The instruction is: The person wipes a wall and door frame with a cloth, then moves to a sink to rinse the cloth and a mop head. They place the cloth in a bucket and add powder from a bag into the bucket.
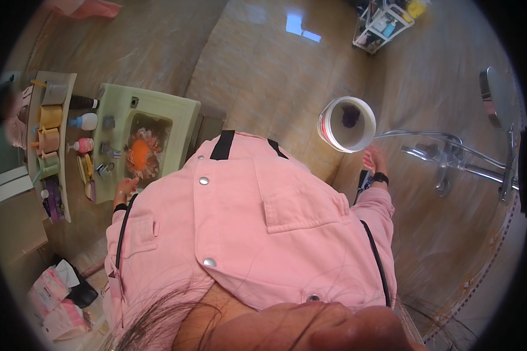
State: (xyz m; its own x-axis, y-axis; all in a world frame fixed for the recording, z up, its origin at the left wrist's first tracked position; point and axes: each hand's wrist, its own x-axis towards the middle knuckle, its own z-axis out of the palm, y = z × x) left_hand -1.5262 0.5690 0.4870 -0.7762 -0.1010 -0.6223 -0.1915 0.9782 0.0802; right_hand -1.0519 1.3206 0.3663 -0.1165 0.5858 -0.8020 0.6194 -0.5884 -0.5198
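My left hand (126,188), with a bracelet and a black band at the wrist, is over the near end of a pale green washbasin (185,127). Its fingers are small and partly curled in view, so whether they touch the rim or hold anything is unclear. In the basin's water lies an orange oval item (138,154) with a pink-and-white frilly edge. On the other side, my right hand (374,160), wearing a black watch, is held up with fingers extended and nothing in it. Just beyond it stands a white bucket (369,118) with a dark purple item (350,116) inside.
A shower mixer (421,152) with a metal hose projects from the right wall. Pump bottles (87,121) and brushes (87,172) line the basin's back, beside a shelf of cups (50,116). A white rack (384,28) stands far off; tissue packs (55,298) sit lower left.
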